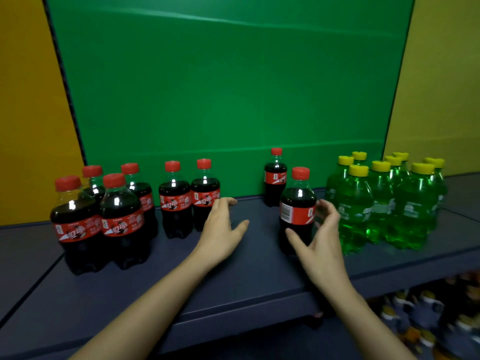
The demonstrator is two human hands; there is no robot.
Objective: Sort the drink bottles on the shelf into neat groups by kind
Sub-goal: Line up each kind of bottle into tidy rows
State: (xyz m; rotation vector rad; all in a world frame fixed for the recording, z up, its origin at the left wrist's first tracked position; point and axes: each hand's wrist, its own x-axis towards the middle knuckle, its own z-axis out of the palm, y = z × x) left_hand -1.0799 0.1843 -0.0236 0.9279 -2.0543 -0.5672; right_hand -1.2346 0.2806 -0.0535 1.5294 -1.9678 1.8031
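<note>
Several dark cola bottles with red caps stand at the left of the dark shelf (249, 268), with a front pair (122, 219) nearest me. Two more colas (191, 198) stand side by side just right of them. My left hand (223, 229) lies with relaxed fingers beside the right one of that pair, fingertips at its label. A lone cola (297, 209) stands mid-right; my right hand (319, 235) cups around its right side with spread fingers, thumb in front, not plainly gripping. Another cola (275, 178) stands behind it. Several green bottles with yellow caps (384, 201) cluster at the right.
A green back panel (228, 100) closes the shelf behind the bottles, with yellow walls on both sides. Below the shelf's front edge at the lower right, a lower level holds several blurred bottles (426, 323).
</note>
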